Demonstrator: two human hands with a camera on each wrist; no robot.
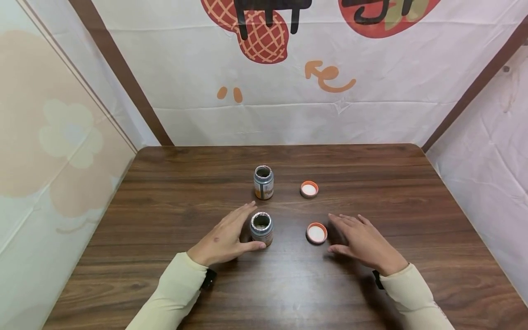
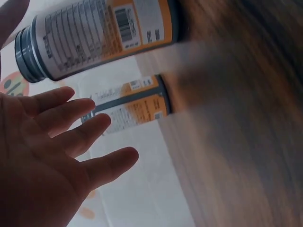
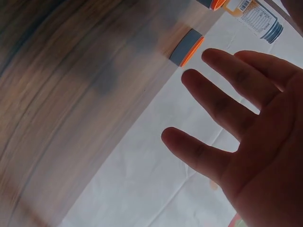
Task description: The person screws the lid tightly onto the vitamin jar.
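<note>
Two uncapped bottles with foil-edged mouths stand upright, the front bottle [image 1: 261, 229] nearer me and the back bottle [image 1: 264, 183] behind it. My left hand [image 1: 224, 240] is spread around the left side of the front one, thumb in front of it, fingers straight. In the left wrist view the front bottle's label shows a barcode. To the right lie two screw caps, a front cap [image 1: 316, 233] and a back cap [image 1: 309, 189], white insides up with orange rims. Beside the front cap, on its right, my right hand [image 1: 365, 243] hovers with loosely extended fingers, holding nothing.
All of this sits on a dark wood-grain table [image 1: 165, 206] with rounded back corners. A printed white cloth [image 1: 185, 123] hangs right behind its back edge, with more cloth on both sides.
</note>
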